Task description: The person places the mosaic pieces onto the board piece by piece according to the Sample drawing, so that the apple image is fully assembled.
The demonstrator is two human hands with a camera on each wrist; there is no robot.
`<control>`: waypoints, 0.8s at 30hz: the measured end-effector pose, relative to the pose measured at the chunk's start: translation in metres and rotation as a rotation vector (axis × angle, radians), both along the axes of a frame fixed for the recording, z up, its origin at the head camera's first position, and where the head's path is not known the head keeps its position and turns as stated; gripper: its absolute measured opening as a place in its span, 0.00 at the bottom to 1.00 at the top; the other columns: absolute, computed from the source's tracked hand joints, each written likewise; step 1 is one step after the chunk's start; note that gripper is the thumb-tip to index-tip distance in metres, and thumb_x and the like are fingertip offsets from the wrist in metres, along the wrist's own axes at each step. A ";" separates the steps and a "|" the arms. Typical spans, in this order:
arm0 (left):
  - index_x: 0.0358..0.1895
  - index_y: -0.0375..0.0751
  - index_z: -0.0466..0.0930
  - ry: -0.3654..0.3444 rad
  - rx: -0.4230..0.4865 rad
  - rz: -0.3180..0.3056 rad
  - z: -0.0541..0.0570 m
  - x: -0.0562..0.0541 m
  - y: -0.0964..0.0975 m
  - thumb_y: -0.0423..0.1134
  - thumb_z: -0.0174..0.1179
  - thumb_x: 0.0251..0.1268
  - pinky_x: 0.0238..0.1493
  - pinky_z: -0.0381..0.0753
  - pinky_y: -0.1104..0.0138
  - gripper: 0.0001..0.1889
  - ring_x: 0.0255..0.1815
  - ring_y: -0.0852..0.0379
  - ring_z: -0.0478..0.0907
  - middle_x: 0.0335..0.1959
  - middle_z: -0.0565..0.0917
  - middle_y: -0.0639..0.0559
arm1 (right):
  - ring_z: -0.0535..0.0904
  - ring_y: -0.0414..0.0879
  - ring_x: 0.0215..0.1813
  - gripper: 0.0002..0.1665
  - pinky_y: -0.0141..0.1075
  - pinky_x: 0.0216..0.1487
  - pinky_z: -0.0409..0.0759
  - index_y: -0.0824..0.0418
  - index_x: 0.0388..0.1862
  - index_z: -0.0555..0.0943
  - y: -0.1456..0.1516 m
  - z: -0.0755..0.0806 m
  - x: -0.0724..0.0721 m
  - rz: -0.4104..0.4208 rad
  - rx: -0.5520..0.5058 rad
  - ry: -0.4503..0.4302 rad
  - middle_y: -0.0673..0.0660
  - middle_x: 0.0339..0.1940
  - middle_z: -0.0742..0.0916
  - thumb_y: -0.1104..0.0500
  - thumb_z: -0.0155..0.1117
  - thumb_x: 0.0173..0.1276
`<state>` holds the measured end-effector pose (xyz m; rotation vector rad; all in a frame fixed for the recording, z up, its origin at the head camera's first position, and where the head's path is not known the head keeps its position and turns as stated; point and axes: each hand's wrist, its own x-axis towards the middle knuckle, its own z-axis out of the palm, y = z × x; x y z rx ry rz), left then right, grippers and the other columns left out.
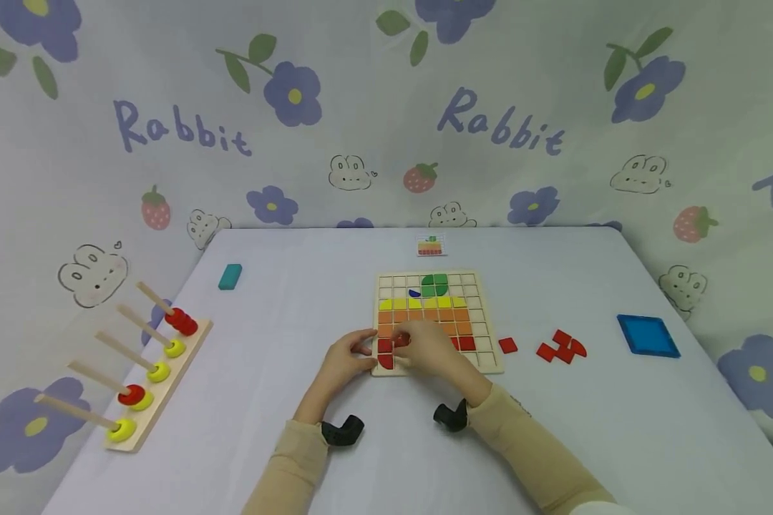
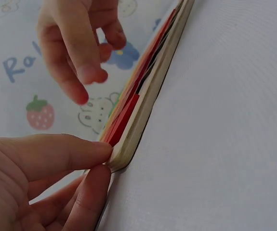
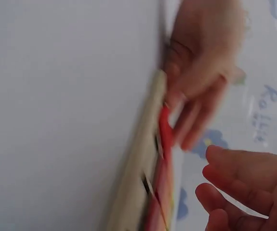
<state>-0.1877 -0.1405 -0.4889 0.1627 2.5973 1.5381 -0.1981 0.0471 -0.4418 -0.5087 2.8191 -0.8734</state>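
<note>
A square wooden puzzle board (image 1: 483,326) lies mid-table, its grid filled with green, blue, yellow, orange and red pieces. My left hand (image 1: 346,360) is at its left edge; in the left wrist view the thumb touches the near corner beside a red piece (image 2: 124,118). Over the lower rows hangs my right hand (image 1: 426,348), fingers bent downward. Some red shows under its fingertips in the head view, but neither wrist view shows a piece between the fingers (image 3: 246,185). To the right of the board lies a loose red square tile (image 1: 507,345).
More loose red pieces (image 1: 563,348) lie farther right, then a blue tray (image 1: 649,336). A small picture card (image 1: 431,245) stands behind the board. On the left are a peg-and-ring counter (image 1: 179,379) and a teal block (image 1: 230,277).
</note>
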 end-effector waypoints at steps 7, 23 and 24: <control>0.57 0.45 0.76 -0.013 -0.013 0.055 0.000 0.003 -0.005 0.30 0.66 0.47 0.34 0.72 0.67 0.28 0.36 0.56 0.73 0.32 0.80 0.51 | 0.73 0.46 0.33 0.14 0.34 0.29 0.70 0.59 0.42 0.84 0.060 0.021 -0.007 -0.168 -0.088 0.026 0.51 0.29 0.81 0.57 0.67 0.57; 0.56 0.41 0.76 -0.012 -0.028 0.024 -0.001 -0.001 0.004 0.28 0.66 0.46 0.33 0.71 0.68 0.28 0.35 0.57 0.73 0.31 0.80 0.50 | 0.72 0.55 0.39 0.20 0.41 0.34 0.74 0.63 0.49 0.78 0.219 -0.007 0.004 -0.557 -0.104 0.007 0.64 0.43 0.80 0.54 0.64 0.60; 0.56 0.41 0.76 -0.011 -0.027 0.022 -0.001 -0.001 0.005 0.29 0.66 0.46 0.34 0.71 0.68 0.28 0.35 0.57 0.73 0.32 0.80 0.50 | 0.73 0.55 0.40 0.21 0.39 0.34 0.74 0.63 0.50 0.78 0.225 -0.010 0.005 -0.569 -0.107 -0.004 0.64 0.44 0.80 0.54 0.64 0.60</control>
